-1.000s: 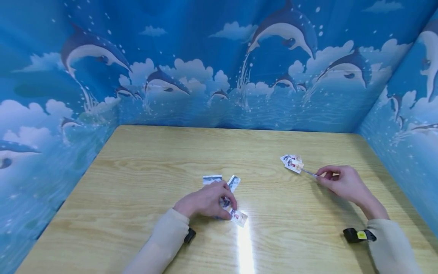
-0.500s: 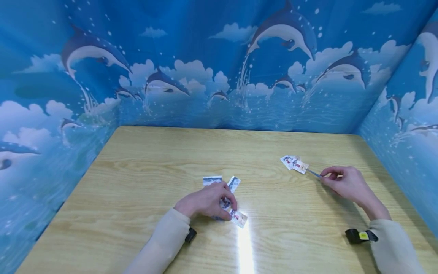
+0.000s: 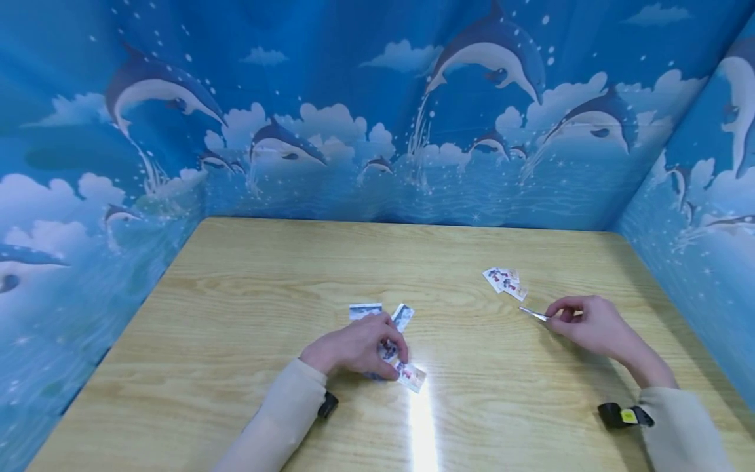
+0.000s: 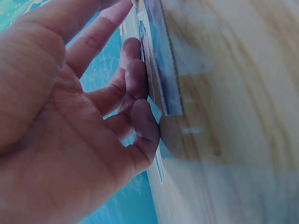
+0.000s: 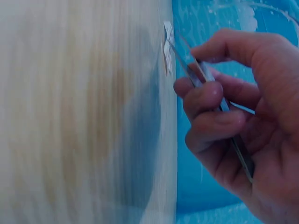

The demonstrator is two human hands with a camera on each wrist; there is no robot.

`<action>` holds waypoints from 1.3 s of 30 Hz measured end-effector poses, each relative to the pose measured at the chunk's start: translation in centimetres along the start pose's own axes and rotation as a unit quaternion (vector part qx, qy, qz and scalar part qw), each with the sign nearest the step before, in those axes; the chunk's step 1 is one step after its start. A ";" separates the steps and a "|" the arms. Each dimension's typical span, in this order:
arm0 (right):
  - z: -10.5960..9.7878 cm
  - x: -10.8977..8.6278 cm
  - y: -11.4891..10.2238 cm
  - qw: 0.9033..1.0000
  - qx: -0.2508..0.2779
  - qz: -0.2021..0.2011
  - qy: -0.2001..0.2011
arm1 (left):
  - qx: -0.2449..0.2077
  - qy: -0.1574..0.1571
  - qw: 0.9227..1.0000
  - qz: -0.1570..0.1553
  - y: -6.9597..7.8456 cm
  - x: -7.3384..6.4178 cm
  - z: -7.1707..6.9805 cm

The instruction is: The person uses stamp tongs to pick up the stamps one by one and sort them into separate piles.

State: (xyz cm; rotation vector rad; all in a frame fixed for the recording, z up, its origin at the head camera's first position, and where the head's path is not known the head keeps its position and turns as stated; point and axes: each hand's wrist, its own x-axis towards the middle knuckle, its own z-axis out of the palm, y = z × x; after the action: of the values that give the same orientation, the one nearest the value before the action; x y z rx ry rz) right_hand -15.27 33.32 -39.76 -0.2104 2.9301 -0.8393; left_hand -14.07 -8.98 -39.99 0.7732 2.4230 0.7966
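My right hand holds metal tweezers between thumb and fingers. In the right wrist view the tweezer tips stand apart with nothing between them. Beyond the tips, a few small printed cards overlap on the wooden table, white with little red and dark figures. My left hand rests over another loose group of such cards, its thumb and index fingertips apart at a printed card. Its other fingers lie loosely bent at the table surface in the left wrist view, beside a card edge. The palm hides part of this group.
Two cards with grey-blue strips, a flat card and a tilted card, lie just beyond the left hand. The wooden table meets a dolphin-print cloth at the back and sides. A bright reflection streaks the near middle.
The right hand has drawn the tweezers back toward me, off the cards at the right. The top card there has shifted slightly right and lies apart from the tips. The left hand stays put.
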 end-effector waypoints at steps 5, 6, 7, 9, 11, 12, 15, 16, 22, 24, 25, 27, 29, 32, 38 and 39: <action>0.8 -0.1 -1.3 0.999 0.030 -0.025 -0.034 | -0.003 -0.003 1.000 -0.003 0.0 0.0 0.0; 0.9 -0.1 -1.6 0.998 0.034 -0.025 -0.039 | -0.004 -0.003 1.000 -0.003 0.0 0.0 0.0; 1.1 0.0 -1.8 0.998 0.037 -0.029 -0.044 | -0.004 -0.004 1.000 -0.003 0.0 0.0 0.0; 1.3 0.0 -2.1 0.997 0.039 -0.040 -0.050 | -0.004 -0.006 1.000 -0.004 -0.1 0.0 0.0; 1.6 0.0 -2.5 0.996 0.041 -0.051 -0.052 | -0.002 -0.006 1.000 -0.003 -0.1 0.1 0.0; 1.7 0.0 -2.6 0.996 0.041 -0.058 -0.052 | -0.001 -0.006 1.000 -0.002 -0.1 0.1 0.0; 2.1 -0.1 -3.1 0.995 0.044 -0.071 -0.057 | -0.001 -0.006 1.000 0.000 -0.1 0.2 0.0; 2.2 -0.1 -3.3 0.995 0.047 -0.072 -0.059 | 0.000 -0.006 1.000 0.001 -0.1 0.2 0.0; 2.7 -0.2 -4.2 0.992 0.051 -0.086 -0.077 | -0.003 -0.007 1.000 -0.001 -0.2 0.3 0.0; 2.9 -0.2 -4.5 0.990 0.054 -0.096 -0.086 | -0.003 -0.007 1.000 -0.002 -0.2 0.3 0.0; 3.0 -0.2 -4.7 0.989 0.057 -0.101 -0.091 | -0.003 -0.007 1.000 -0.002 -0.2 0.3 0.0; 3.2 -0.2 -5.0 0.987 0.061 -0.112 -0.101 | -0.003 -0.007 1.000 -0.001 -0.3 0.3 0.0; 3.4 -0.3 -5.3 0.985 0.061 -0.119 -0.110 | -0.003 -0.007 1.000 -0.001 -0.3 0.3 0.0; 3.6 -0.4 -5.7 0.983 0.059 -0.129 -0.119 | -0.002 -0.007 1.000 0.000 -0.3 0.4 0.0; 4.0 -0.5 -6.4 0.978 0.064 -0.146 -0.133 | 0.002 -0.007 1.000 0.000 -0.3 0.4 0.0; 4.0 -0.5 -6.5 0.978 0.066 -0.147 -0.136 | 0.002 -0.007 1.000 0.001 -0.3 0.4 0.0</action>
State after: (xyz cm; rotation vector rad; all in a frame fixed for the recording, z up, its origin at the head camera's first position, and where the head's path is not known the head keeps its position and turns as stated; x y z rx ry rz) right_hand -13.57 25.84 -39.68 -0.7011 2.6116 -0.9502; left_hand -14.47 -8.93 -40.28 0.7792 2.4123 0.7849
